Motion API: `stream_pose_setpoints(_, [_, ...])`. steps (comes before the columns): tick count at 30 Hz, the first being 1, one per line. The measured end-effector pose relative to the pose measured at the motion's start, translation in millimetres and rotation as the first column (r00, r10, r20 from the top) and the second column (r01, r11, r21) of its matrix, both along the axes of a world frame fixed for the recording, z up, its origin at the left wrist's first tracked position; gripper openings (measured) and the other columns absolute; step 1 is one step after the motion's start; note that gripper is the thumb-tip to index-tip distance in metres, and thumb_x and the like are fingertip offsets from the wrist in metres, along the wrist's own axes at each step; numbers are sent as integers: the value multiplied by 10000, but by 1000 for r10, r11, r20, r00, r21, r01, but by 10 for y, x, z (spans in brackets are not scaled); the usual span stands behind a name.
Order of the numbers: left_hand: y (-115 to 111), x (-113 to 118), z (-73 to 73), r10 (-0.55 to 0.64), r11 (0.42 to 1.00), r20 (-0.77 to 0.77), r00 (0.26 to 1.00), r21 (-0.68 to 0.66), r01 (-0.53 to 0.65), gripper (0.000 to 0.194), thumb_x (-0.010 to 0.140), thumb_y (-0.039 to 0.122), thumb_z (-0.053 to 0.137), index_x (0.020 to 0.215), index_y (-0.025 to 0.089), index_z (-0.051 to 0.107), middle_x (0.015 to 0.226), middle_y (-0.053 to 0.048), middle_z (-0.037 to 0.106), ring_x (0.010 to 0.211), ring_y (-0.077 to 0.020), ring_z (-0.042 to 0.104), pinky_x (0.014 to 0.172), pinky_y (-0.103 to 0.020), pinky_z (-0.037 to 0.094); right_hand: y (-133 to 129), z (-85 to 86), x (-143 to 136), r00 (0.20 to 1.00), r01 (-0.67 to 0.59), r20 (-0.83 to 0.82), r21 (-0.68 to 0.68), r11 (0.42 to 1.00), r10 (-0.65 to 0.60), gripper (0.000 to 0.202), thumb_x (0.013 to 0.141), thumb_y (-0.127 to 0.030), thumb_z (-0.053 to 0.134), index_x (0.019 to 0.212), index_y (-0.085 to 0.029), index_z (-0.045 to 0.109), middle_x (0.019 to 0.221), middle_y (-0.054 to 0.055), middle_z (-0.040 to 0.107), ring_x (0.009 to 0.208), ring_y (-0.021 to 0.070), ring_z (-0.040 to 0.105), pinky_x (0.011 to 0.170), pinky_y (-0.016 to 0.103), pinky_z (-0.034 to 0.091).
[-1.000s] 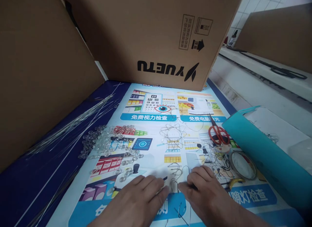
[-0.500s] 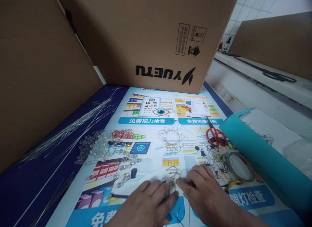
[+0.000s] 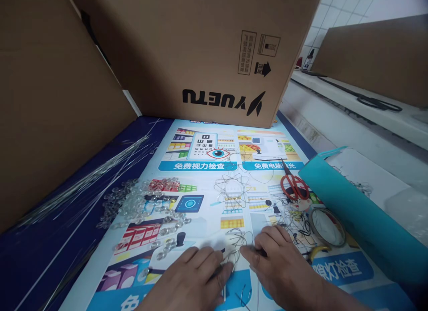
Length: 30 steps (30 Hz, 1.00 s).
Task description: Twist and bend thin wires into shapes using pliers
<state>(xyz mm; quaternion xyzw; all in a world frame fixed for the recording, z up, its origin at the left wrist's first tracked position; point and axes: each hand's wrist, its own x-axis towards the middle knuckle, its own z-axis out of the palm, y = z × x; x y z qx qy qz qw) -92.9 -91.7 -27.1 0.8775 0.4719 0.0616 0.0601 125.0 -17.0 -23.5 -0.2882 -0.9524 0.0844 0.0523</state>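
My left hand (image 3: 190, 275) rests low on the printed sheet, fingers curled together around a thin looped wire (image 3: 236, 256) that sticks out past the fingertips. To its right is my right hand (image 3: 284, 262), also closed, its thumb and index tip close to the wire's right side. Whatever lies within its fingers is hidden. Just beyond the hands are several bent wire pieces (image 3: 239, 236). A flower-like ring of wire (image 3: 232, 188) lies farther up the sheet. Small bent wires (image 3: 243, 295) also lie between my wrists.
Clear beads (image 3: 133, 199) are heaped at left, beside long straight wires (image 3: 90, 177). Red-handled scissors (image 3: 294, 186), a tape roll (image 3: 327, 226) and tangled wire scraps (image 3: 297, 224) lie at right, near a teal-sided box (image 3: 354, 217). A large cardboard box (image 3: 207, 48) stands behind.
The view has shifted slightly. My left hand has drawn a little left, and more of the looped wire shows between the hands. My right hand keeps nearly the same pose.
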Motion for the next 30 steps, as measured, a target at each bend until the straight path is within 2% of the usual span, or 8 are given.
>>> stream_pose_setpoints(9, [9, -67, 96, -6, 995, -32, 999, -102, 3, 355, 868, 259, 535, 1222, 264, 502, 1127, -52, 609, 1003, -259, 566, 807, -400, 472, 0, 35, 20, 1000, -11, 4, -14, 1000, 11, 171, 829, -194, 517, 989, -239, 561, 852, 44, 511, 831, 194, 393, 780, 364, 262])
stream_pose_setpoints(13, [2, -67, 108, 19, 992, -12, 1000, -127, -20, 313, 896, 281, 489, 1208, 275, 510, 1110, -43, 612, 994, -251, 566, 804, -409, 478, -16, 26, 19, 1000, -22, -9, -19, 1000, 22, 132, 831, -191, 519, 950, -228, 562, 851, 42, 509, 829, 191, 390, 780, 361, 261])
stream_pose_setpoints(22, [2, -57, 140, 34, 991, -15, 999, -129, -36, 297, 900, 260, 479, 1193, 279, 523, 1096, -37, 612, 978, -237, 568, 809, -395, 474, -28, 7, 12, 998, -30, -50, -13, 999, 30, 149, 835, -188, 529, 971, -234, 573, 836, 37, 513, 826, 187, 393, 777, 351, 268])
stream_pose_setpoints(26, [2, -53, 110, 27, 996, -7, 1000, -89, -27, 306, 894, 278, 488, 1198, 272, 522, 1075, -40, 619, 960, -241, 572, 782, -384, 477, -5, 21, 16, 997, -21, -80, -31, 999, 19, 237, 849, -249, 524, 1085, -252, 539, 859, 40, 521, 838, 197, 393, 801, 372, 271])
stream_pose_setpoints(30, [-7, -45, 93, 33, 997, -7, 999, -73, -33, 281, 887, 266, 501, 1163, 259, 549, 1024, -38, 630, 935, -233, 574, 773, -367, 471, 1, 18, 5, 998, -16, -56, -47, 999, 13, 220, 840, -276, 533, 1059, -249, 545, 867, 41, 515, 842, 205, 392, 814, 390, 269])
